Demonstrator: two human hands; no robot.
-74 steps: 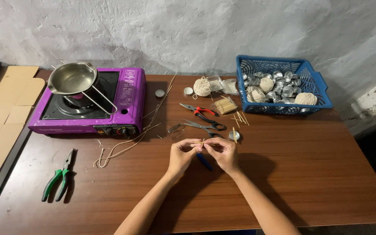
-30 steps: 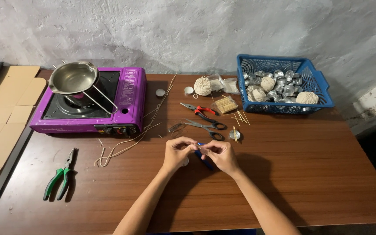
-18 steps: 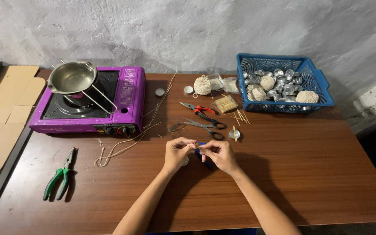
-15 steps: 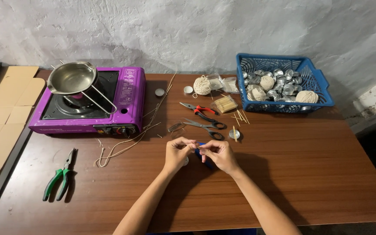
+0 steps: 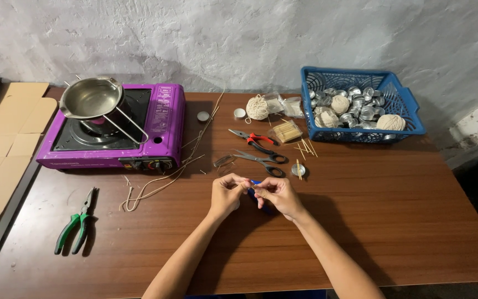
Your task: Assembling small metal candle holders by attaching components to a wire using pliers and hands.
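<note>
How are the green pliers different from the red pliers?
The green pliers lie alone near the table's left edge, far from the hands; the red pliers lie in the middle, beside the scissors. The green pliers point away from the person; the red pliers point left. Both lie flat, untouched.

The small blue thing lies mostly hidden between both hands' fingertips.

scissors just beyond hands, bare table right, pliers far left
</note>
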